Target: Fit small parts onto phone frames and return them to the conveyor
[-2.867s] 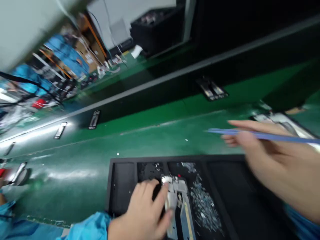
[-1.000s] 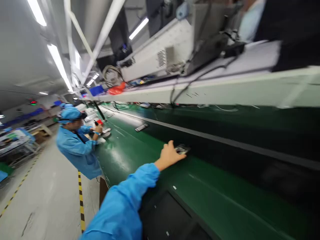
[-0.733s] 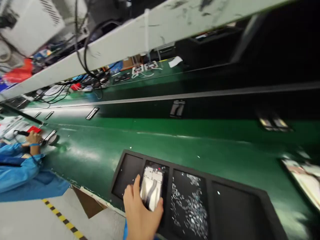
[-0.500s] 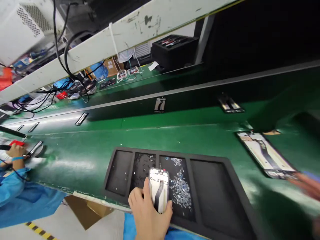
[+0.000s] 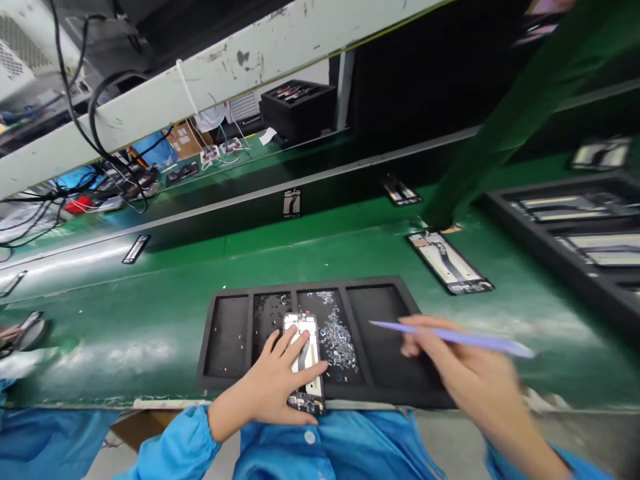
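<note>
My left hand (image 5: 277,380) lies with fingers spread over an opened phone (image 5: 313,363), its pale inner plate and dark ribbon strip showing between the fingers. The phone rests across a black compartment tray (image 5: 357,390). One compartment beneath holds tiny dark bits (image 5: 273,310); the one to its right holds many small shiny parts (image 5: 339,340). Between the fingers of my right hand (image 5: 463,363) is a pair of purple tweezers (image 5: 455,337), the tip pointing left above the tray's rightmost compartment. Motion blurs this hand slightly.
Another opened phone (image 5: 450,263) lies right of the tray, near a green post (image 5: 480,160). Further right stands a black tray (image 5: 520,227) of phones. More phones (image 5: 293,203) lie along the far strip. At far left, a co-worker's hand (image 5: 9,333) shows at the edge.
My right hand, with the tweezers, has come in from the right edge to above the tray. My left hand has gone from gripping the phone's sides to lying spread over it. The view has shifted right.
</note>
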A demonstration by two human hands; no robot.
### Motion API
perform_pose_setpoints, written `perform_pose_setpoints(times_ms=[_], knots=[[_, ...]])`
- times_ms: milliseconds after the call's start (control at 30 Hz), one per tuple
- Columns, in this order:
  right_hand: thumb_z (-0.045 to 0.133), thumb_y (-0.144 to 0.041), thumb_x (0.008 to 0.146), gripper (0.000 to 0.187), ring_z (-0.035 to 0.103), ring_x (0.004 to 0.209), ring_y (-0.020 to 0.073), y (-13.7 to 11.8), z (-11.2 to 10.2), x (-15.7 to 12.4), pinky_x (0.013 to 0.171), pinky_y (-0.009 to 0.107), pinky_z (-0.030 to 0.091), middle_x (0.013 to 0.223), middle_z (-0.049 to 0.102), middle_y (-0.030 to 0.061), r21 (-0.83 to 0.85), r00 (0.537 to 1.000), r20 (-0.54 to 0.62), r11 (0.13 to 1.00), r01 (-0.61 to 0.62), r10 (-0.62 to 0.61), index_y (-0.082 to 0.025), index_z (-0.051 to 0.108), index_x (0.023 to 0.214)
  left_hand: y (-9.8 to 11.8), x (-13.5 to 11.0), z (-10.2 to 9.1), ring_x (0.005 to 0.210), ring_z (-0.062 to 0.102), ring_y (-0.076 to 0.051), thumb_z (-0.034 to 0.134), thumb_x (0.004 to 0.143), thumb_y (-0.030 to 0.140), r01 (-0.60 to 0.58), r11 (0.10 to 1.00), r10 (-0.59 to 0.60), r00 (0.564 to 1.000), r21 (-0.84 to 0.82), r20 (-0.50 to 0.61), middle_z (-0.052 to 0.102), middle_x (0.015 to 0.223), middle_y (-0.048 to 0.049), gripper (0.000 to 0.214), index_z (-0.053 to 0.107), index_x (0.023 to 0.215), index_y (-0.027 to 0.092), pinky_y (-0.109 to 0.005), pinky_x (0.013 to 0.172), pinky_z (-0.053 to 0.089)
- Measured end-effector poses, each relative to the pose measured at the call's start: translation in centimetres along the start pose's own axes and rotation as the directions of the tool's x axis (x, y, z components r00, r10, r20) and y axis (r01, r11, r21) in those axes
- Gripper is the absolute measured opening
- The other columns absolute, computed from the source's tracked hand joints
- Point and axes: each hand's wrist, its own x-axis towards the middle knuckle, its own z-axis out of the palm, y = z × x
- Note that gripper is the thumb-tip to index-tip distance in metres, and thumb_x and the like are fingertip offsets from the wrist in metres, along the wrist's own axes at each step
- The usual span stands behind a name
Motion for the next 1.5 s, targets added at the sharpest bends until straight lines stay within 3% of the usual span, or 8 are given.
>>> perform_pose_setpoints(times_ms=[133, 267, 400, 600, 800, 933, 1167, 1500], knots=[[0.050, -0.067, 0.099, 0.054, 0.064, 0.052, 0.0166, 2.4, 5.1, 6.8, 0.050, 0.028, 0.054, 0.067, 0.067, 0.0031, 0.044, 0.965, 0.248, 0.994, -0.103, 0.089, -0.019, 0.068, 0.086, -0.4, 1.2, 0.2, 0.156, 0.018, -0.052, 0.084, 0.072, 0.068, 0.023, 0.996, -0.026, 0.999, -0.091, -0.027, 0.013, 0.171, -0.0249, 0.109, 0.035, 0.162, 0.031, -0.071, 0.115, 0.030], [0.050, -0.068, 0.099, 0.053, 0.057, 0.048, 0.0142, 5.2, 7.7, 8.5, 0.044, 0.026, 0.046, 0.065, 0.064, 0.0017, 0.005, 0.928, 0.327, 0.981, -0.192, 0.180, -0.018, 0.067, 0.091, 0.1, 1.2, 0.3, 0.156, 0.020, -0.049, 0.088, 0.067, 0.062, 0.059, 0.994, -0.066, 0.995, -0.093, -0.068, 0.016, 0.170, -0.0260, 0.115, 0.033, 0.162, 0.030, -0.070, 0.116, 0.029], [0.053, -0.062, 0.100, 0.045, 0.058, 0.053, 0.0146, 5.9, 6.8, 7.9, 0.047, 0.025, 0.047, 0.067, 0.062, 0.0004, -0.031, 0.910, 0.324, 0.964, -0.263, 0.258, -0.019, 0.067, 0.105, 0.4, 1.4, 0.2, 0.156, 0.020, -0.046, 0.085, 0.068, 0.068, 0.082, 0.996, -0.085, 0.992, -0.039, -0.098, 0.020, 0.170, -0.0226, 0.114, 0.033, 0.163, 0.031, -0.067, 0.117, 0.024], [0.063, -0.049, 0.097, 0.031, 0.066, 0.063, 0.0173, 5.7, 5.4, 8.2, 0.050, 0.027, 0.051, 0.085, 0.073, 0.0072, -0.073, 0.879, 0.359, 0.949, -0.307, 0.312, -0.021, 0.074, 0.087, -0.1, 1.9, -0.3, 0.152, 0.025, -0.045, 0.080, 0.072, 0.072, 0.084, 0.996, -0.086, 0.994, -0.037, -0.061, 0.029, 0.167, -0.0218, 0.112, 0.031, 0.164, 0.031, -0.064, 0.120, 0.006], [0.064, -0.034, 0.099, 0.017, 0.070, 0.067, 0.0162, 5.8, 5.4, 8.5, 0.052, 0.025, 0.054, 0.088, 0.076, 0.0035, -0.162, 0.926, 0.322, 0.975, -0.151, 0.197, -0.024, 0.075, 0.091, -0.7, 2.1, 0.1, 0.152, 0.027, -0.040, 0.060, 0.087, 0.080, 0.093, 0.991, -0.096, 0.995, -0.099, -0.034, 0.035, 0.166, -0.0148, 0.093, 0.030, 0.164, 0.036, -0.059, 0.125, 0.000], [0.065, -0.026, 0.098, 0.008, 0.074, 0.076, 0.0171, 5.6, 5.4, 8.6, 0.065, 0.026, 0.060, 0.090, 0.077, 0.0022, -0.150, 0.941, 0.318, 0.986, -0.074, 0.119, -0.024, 0.073, 0.095, -0.9, 2.1, 0.4, 0.155, 0.021, -0.040, 0.063, 0.088, 0.075, 0.073, 0.989, -0.083, 0.994, -0.127, -0.070, 0.040, 0.163, -0.0143, 0.090, 0.033, 0.163, 0.035, -0.060, 0.125, -0.001], [0.065, -0.024, 0.097, 0.006, 0.074, 0.070, 0.0189, 5.4, 5.3, 8.7, 0.064, 0.030, 0.063, 0.088, 0.077, 0.0031, -0.148, 0.936, 0.327, 0.985, -0.087, 0.132, -0.025, 0.071, 0.096, -1.0, 2.3, 0.3, 0.155, 0.021, -0.040, 0.059, 0.093, 0.069, 0.081, 0.981, -0.097, 0.992, -0.179, -0.079, 0.049, 0.157, -0.0122, 0.074, 0.045, 0.157, 0.036, -0.060, 0.126, 0.000], [0.064, -0.025, 0.098, 0.006, 0.076, 0.077, 0.0207, 5.5, 5.2, 8.9, 0.066, 0.030, 0.063, 0.088, 0.078, 0.0039, -0.180, 0.928, 0.349, 0.981, -0.066, 0.126, -0.026, 0.069, 0.094, -1.1, 2.3, 0.4, 0.155, 0.020, -0.040, 0.058, 0.097, 0.064, 0.076, 0.974, -0.092, 0.993, -0.216, -0.068, 0.046, 0.158, -0.0123, 0.067, 0.046, 0.156, 0.035, -0.060, 0.126, 0.000]])
